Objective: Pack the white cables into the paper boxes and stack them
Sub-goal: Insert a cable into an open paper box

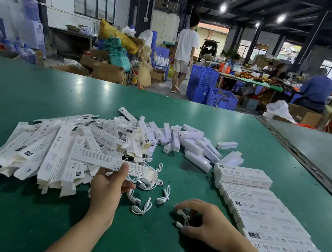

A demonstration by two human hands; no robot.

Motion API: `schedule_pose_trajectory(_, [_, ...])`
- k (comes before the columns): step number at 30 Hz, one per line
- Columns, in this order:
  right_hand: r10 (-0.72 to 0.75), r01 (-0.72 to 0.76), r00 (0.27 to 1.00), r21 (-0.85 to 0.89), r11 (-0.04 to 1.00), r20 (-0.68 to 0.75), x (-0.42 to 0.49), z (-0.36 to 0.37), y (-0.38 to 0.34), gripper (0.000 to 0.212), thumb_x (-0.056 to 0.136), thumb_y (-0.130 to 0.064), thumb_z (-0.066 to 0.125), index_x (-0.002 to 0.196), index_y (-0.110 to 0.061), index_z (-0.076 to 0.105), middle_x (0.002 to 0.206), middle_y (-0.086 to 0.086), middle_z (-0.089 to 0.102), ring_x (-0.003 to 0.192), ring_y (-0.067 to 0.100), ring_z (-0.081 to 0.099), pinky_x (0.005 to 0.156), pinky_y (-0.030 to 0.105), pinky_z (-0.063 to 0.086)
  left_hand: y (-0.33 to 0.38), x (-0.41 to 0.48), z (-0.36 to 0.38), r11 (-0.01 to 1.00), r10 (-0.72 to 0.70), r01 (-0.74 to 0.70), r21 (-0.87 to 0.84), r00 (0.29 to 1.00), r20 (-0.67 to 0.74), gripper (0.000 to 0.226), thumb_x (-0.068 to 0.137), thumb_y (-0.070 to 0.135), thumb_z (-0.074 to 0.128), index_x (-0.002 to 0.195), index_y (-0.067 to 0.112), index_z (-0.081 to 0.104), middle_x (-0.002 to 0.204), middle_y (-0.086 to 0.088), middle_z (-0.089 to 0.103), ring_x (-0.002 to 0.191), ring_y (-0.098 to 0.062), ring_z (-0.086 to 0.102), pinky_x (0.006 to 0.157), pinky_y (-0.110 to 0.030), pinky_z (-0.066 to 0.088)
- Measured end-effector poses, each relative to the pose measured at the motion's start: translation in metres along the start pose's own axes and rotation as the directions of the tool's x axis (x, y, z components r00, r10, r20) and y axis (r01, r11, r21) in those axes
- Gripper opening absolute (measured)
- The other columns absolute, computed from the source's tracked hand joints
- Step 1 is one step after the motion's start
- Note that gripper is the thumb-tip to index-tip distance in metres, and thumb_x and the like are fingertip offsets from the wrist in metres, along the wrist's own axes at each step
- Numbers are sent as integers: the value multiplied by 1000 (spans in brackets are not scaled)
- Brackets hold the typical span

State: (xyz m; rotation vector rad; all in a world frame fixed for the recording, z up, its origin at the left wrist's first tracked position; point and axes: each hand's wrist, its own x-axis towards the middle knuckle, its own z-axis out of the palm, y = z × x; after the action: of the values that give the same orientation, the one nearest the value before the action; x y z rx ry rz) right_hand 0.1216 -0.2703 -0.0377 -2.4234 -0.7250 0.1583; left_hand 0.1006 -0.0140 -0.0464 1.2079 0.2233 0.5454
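Left hand (109, 184) grips long flat paper box (114, 163); right hand (204, 219) pinches thin white cable (184, 218), apparently coiled, on smooth green desk (161, 247).

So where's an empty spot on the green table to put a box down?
Bare green table lies beyond the flat box pile and the white tubes, and along your near edge. A small gap sits between the loose cables and the packed boxes. The middle is crowded.

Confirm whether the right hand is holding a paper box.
No, the right hand pinches a white cable; the left hand holds the box.
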Motion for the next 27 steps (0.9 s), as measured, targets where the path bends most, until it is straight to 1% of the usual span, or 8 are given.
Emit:
schedule_pose_trajectory(3, [-11,3,987,-47,999,-160,5,9,0,32,73,-51,79,100,-38,67,92,-23,61,83,-6,56,72,8,39,0,0,-1,1000,-2,2,-1,1000,-1,34,75,40,68,92,13,56,59,2,67,52,-16,66,59,-32,57])
schedule_pose_trajectory(7, [58,-104,963,-162,981,-264,10,18,-1,48,76,-61,72,112,-31,62,77,-18,53,72,-1,50,68,13,38,0,0,-1,1000,0,0,-6,1000,-3,36,74,40,68,92,12,56,58,0,67,51,-16,66,54,-27,58])
schedule_pose_trajectory(10, [89,-150,954,-200,968,-285,12,21,-5,42,84,-56,65,118,-33,58,75,-18,52,70,3,49,66,21,40,0,-1,0,1000,5,-4,-13,1000,5,33,75,39,68,92,13,56,57,0,67,50,-15,66,53,-26,58])
schedule_pose_trajectory(13, [64,-138,953,-238,961,-295,12,22,-6,28,90,-50,60,113,-34,63,83,-17,52,76,5,53,67,25,43,0,-2,0,1000,10,-10,-11,1000,7,27,80,35,67,93,13,56,58,1,67,50,-14,65,53,-25,57])
schedule_pose_trajectory(16, [59,-130,959,-247,960,-276,12,18,-3,27,93,-47,59,97,-26,74,81,-9,57,81,14,59,71,27,45,0,-2,-1,1000,6,-6,0,1000,2,23,85,31,66,93,13,56,58,0,66,50,-15,65,53,-25,57])
schedule_pose_trajectory(19, [-1,-53,974,-235,970,-227,9,10,0,36,94,-50,56,96,-20,76,81,-2,67,77,9,59,74,20,44,-1,-1,-1,1000,8,-8,5,1000,-4,22,85,31,66,93,13,57,59,0,67,50,-15,65,52,-25,57])
schedule_pose_trajectory(22, [-18,-1,995,-193,981,-95,3,-1,1,38,86,-57,57,112,-32,72,82,-9,60,75,-2,54,69,7,36,-2,0,-1,1000,12,-12,20,1000,-8,18,89,28,65,94,13,57,60,1,67,50,-15,65,52,-24,57])
schedule_pose_trajectory(27, [44,-39,999,-226,973,17,-4,-15,8,62,75,-65,68,130,-38,59,93,-14,55,80,-5,50,70,12,35,-3,1,0,999,6,-5,38,1000,-11,14,93,23,65,92,12,55,64,-3,65,49,-15,65,50,-24,56])
